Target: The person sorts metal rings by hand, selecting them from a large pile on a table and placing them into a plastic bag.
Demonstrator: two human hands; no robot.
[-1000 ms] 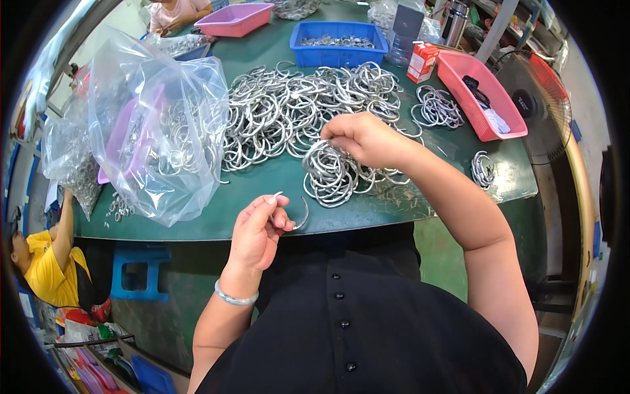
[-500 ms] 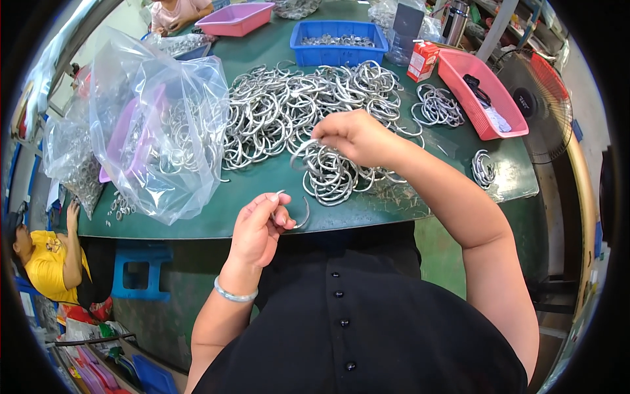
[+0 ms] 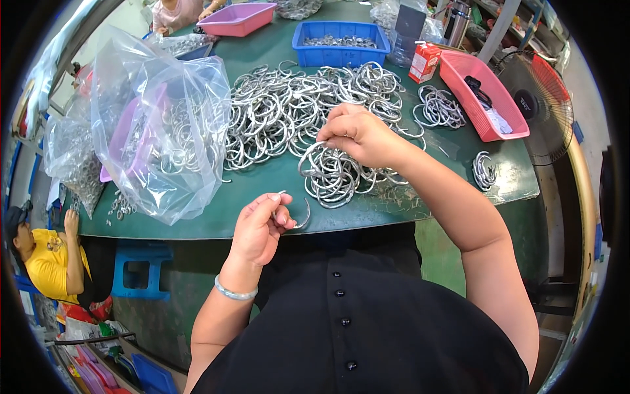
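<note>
Silver metal is filling the middle of the green table [image 3: 259, 207], and we are noting both hands working with it. The left hand [image 3: 257, 230] is holding a thin curved ring [image 3: 308, 213] just above the table's near edge – thumb and forefinger closing on one end, other fingers curling loosely – so most of the arc is standing clear of the palm and showing its gap. The right hand [image 3: 364, 134] is pinching a ring [image 3: 301, 161] by its upper rim, thumb against fingertips, at the small front heap [image 3: 331, 184]; the wrist is arching over, presumably because these rings are overlapping and only a rim is offering a hold. Whether more than one piece is sitting in that pinch, we cannot tell.

The large ring pile [image 3: 262, 118] is lying just behind the front heap, so both are sitting within easy reach. Two separate clusters are resting to the right, one [image 3: 441, 108] beside the pink basket [image 3: 462, 98], one [image 3: 484, 172] near the table's corner – apart, perhaps, to avoid mixing. The blue tray [image 3: 315, 57] is containing small metal pieces behind the pile, its walls keeping them together. A clear plastic bag [image 3: 190, 207] is slumping on the left, its film too glossy for us to read everything inside.
</note>
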